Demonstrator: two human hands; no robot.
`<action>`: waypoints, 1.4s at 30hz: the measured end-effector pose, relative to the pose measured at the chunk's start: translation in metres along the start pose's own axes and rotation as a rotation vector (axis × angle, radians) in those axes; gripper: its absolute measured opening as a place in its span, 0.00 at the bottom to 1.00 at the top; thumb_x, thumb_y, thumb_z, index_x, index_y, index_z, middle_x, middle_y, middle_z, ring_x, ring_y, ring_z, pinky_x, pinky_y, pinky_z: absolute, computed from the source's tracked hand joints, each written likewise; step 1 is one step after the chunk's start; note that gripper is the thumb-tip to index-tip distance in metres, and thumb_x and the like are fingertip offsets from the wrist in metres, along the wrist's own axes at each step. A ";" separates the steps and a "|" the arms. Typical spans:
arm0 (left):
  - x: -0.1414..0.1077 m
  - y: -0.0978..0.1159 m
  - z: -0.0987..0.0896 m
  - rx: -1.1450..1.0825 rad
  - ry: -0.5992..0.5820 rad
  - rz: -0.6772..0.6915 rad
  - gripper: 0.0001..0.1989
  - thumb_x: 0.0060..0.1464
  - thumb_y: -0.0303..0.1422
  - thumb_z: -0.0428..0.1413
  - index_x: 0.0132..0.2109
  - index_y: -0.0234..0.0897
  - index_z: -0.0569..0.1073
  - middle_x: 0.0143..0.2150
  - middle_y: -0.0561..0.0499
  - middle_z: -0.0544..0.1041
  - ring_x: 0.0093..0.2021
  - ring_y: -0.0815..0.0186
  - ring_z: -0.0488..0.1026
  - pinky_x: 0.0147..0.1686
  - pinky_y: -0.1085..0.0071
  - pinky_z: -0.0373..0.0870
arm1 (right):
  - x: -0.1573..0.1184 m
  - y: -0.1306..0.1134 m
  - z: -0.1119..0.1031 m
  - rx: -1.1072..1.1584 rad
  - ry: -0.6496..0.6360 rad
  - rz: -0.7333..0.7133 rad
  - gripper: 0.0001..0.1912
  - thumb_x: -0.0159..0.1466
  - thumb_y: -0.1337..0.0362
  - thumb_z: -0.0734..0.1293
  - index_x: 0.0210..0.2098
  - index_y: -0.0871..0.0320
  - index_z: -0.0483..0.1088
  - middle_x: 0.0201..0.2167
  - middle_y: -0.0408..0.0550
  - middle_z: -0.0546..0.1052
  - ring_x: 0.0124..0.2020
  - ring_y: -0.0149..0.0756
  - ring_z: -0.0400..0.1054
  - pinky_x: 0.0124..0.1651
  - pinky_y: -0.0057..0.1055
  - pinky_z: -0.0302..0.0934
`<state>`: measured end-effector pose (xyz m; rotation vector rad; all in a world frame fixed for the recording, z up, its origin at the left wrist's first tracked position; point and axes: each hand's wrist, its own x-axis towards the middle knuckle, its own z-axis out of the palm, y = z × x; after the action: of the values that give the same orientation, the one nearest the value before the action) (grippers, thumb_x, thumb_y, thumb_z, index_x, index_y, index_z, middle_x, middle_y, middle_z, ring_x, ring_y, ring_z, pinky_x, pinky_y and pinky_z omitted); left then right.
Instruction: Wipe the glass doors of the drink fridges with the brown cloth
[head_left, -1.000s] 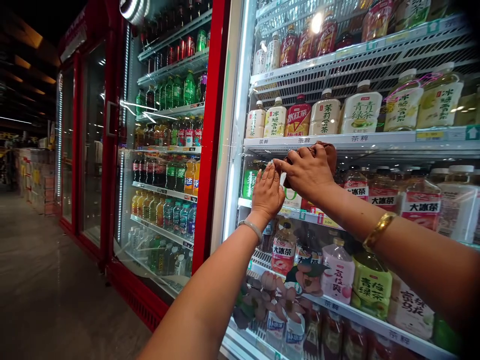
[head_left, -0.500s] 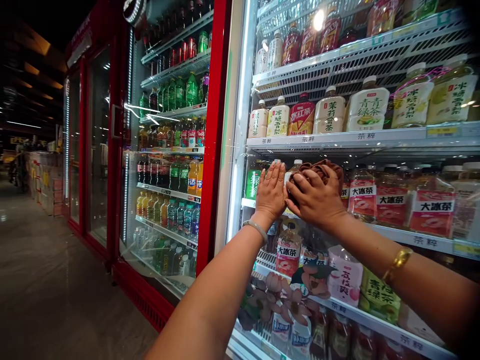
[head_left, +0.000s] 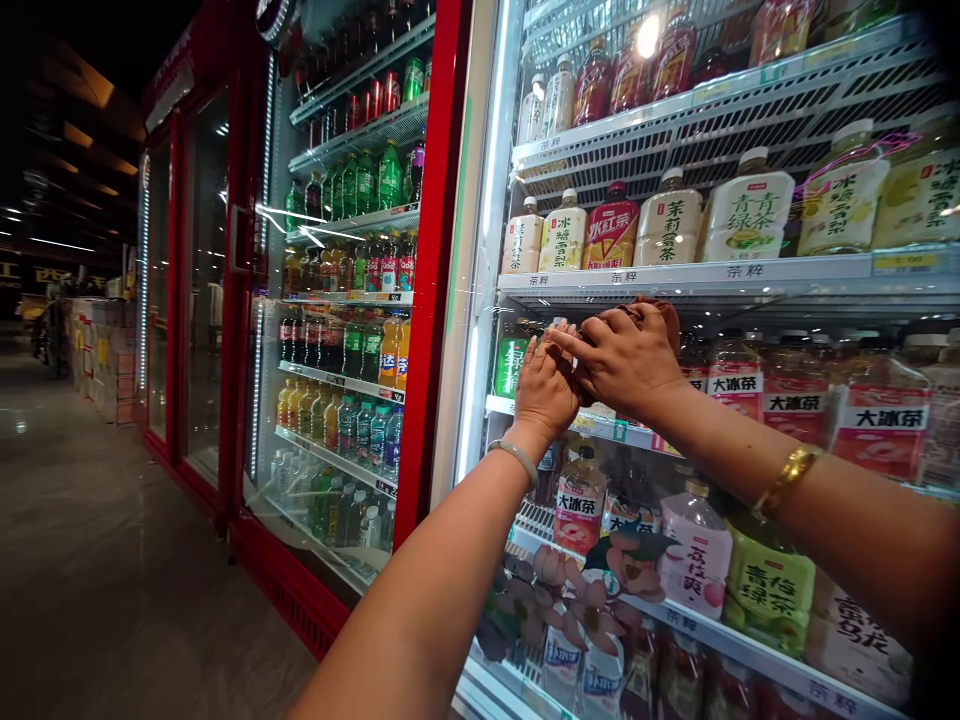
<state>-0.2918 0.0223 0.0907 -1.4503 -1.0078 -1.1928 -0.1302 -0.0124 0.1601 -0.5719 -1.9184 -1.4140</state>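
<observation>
My right hand [head_left: 626, 355] is closed around a bunched brown cloth [head_left: 670, 320], holding it at the glass door of a lit drinks fridge. Its fingertips overlap the fingers of my left hand [head_left: 546, 385]. That left hand lies against the glass with its fingers stretched upward, partly hidden by the right. A pale bangle [head_left: 515, 460] circles my left wrist, and a gold bracelet [head_left: 787, 482] my right. Behind the glass, around both hands, stand rows of bottled tea, among them a green-labelled bottle [head_left: 511, 365] and a red-labelled bottle [head_left: 733, 385].
A flower decal [head_left: 577, 590] is on the lower part of the door. To the left stands another fridge with a red frame [head_left: 433, 270] and shelves of soft drinks. Stacked boxes [head_left: 105, 350] line the far left, beyond the shiny floor [head_left: 150, 580].
My right hand has moved slightly up and left with the cloth, and its fingers now overlap my left hand's. The left hand stays in nearly the same place. The view has shifted slightly.
</observation>
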 end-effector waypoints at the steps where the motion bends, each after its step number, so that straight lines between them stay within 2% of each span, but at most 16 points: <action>1: 0.000 0.000 0.001 0.002 0.001 0.005 0.32 0.69 0.34 0.49 0.75 0.29 0.55 0.76 0.38 0.61 0.78 0.55 0.52 0.78 0.51 0.49 | 0.005 -0.001 -0.001 0.000 -0.027 0.008 0.25 0.74 0.57 0.52 0.67 0.43 0.64 0.49 0.50 0.76 0.49 0.46 0.57 0.58 0.52 0.40; 3: -0.001 -0.001 0.002 0.015 0.017 0.014 0.31 0.68 0.32 0.49 0.74 0.26 0.57 0.75 0.36 0.62 0.78 0.54 0.52 0.78 0.50 0.49 | 0.013 -0.002 -0.002 0.001 -0.064 0.020 0.24 0.74 0.59 0.51 0.64 0.44 0.67 0.50 0.50 0.75 0.50 0.47 0.57 0.58 0.53 0.40; 7: -0.002 -0.001 0.003 0.023 0.028 0.032 0.29 0.68 0.32 0.48 0.72 0.25 0.60 0.73 0.34 0.65 0.77 0.54 0.55 0.78 0.48 0.48 | 0.017 -0.004 -0.002 -0.012 -0.059 0.060 0.24 0.73 0.59 0.52 0.63 0.48 0.69 0.50 0.52 0.75 0.51 0.49 0.57 0.59 0.54 0.41; 13: -0.003 -0.003 0.006 0.011 0.049 0.026 0.28 0.69 0.31 0.44 0.72 0.27 0.60 0.73 0.36 0.66 0.77 0.57 0.54 0.77 0.47 0.49 | 0.013 -0.007 0.003 -0.014 -0.025 0.077 0.24 0.74 0.59 0.52 0.63 0.51 0.67 0.51 0.52 0.75 0.53 0.49 0.58 0.60 0.55 0.40; 18: -0.002 -0.002 0.003 0.002 0.090 0.037 0.28 0.70 0.30 0.42 0.73 0.29 0.57 0.74 0.39 0.65 0.77 0.59 0.54 0.77 0.52 0.51 | 0.005 0.000 0.006 0.001 0.018 0.074 0.24 0.73 0.57 0.55 0.64 0.57 0.65 0.54 0.53 0.75 0.56 0.50 0.58 0.63 0.54 0.38; 22: -0.003 0.000 -0.001 -0.065 0.092 0.031 0.30 0.68 0.28 0.45 0.74 0.31 0.53 0.75 0.38 0.63 0.78 0.58 0.53 0.77 0.54 0.54 | -0.020 -0.001 0.006 -0.004 0.106 0.064 0.24 0.71 0.56 0.59 0.63 0.55 0.67 0.58 0.52 0.74 0.59 0.49 0.57 0.66 0.53 0.39; 25: -0.006 0.000 0.001 -0.146 0.133 -0.038 0.28 0.66 0.26 0.48 0.71 0.35 0.54 0.73 0.37 0.63 0.76 0.59 0.57 0.72 0.57 0.64 | -0.036 -0.006 0.007 -0.028 0.124 0.023 0.23 0.71 0.53 0.60 0.61 0.53 0.68 0.57 0.51 0.76 0.59 0.50 0.57 0.66 0.54 0.39; 28: -0.008 -0.001 0.004 -0.204 0.170 -0.080 0.24 0.64 0.23 0.49 0.64 0.40 0.55 0.70 0.37 0.66 0.73 0.60 0.62 0.67 0.56 0.71 | -0.037 -0.005 0.007 -0.039 0.113 -0.022 0.22 0.71 0.52 0.60 0.60 0.52 0.69 0.55 0.50 0.77 0.58 0.49 0.59 0.65 0.54 0.40; 32: -0.007 -0.002 0.003 -0.216 0.190 -0.039 0.22 0.63 0.21 0.48 0.60 0.42 0.55 0.67 0.39 0.68 0.73 0.58 0.63 0.68 0.49 0.70 | -0.026 0.005 0.006 -0.018 0.113 -0.005 0.21 0.70 0.53 0.60 0.59 0.53 0.70 0.55 0.51 0.77 0.57 0.49 0.60 0.64 0.53 0.42; 36: -0.006 -0.001 0.000 -0.243 0.191 -0.035 0.22 0.62 0.20 0.48 0.60 0.41 0.55 0.68 0.36 0.67 0.75 0.59 0.60 0.67 0.54 0.72 | -0.025 0.010 0.007 0.000 0.132 -0.004 0.22 0.69 0.55 0.61 0.60 0.53 0.70 0.57 0.52 0.76 0.57 0.51 0.60 0.65 0.54 0.41; 42: -0.008 0.002 -0.001 -0.251 0.193 -0.094 0.26 0.62 0.21 0.50 0.63 0.40 0.51 0.71 0.34 0.62 0.73 0.59 0.62 0.66 0.57 0.73 | -0.034 0.000 0.008 -0.016 0.136 -0.018 0.22 0.71 0.52 0.60 0.59 0.52 0.70 0.56 0.51 0.76 0.59 0.50 0.59 0.67 0.55 0.40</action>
<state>-0.2916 0.0206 0.0830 -1.4575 -0.8230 -1.5407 -0.1089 -0.0037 0.1338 -0.4546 -1.8110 -1.4427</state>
